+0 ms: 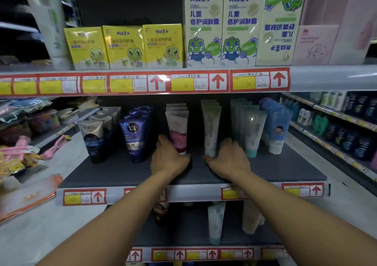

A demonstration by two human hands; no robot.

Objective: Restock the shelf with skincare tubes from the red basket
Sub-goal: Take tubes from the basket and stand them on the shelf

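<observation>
Gripping the pink tube (pixel 177 132), left hand (pixel 169 157); right hand (pixel 228 157) clasps the white tube (pixel 211 131). Jostling risks toppling rows.

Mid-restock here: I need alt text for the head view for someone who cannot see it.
Both hands reach onto the middle shelf: the left hand grips the front pink tube, and the right hand is at the base of the front white tube. Rows of other tubes stand alongside; boxes fill the shelf above.
</observation>
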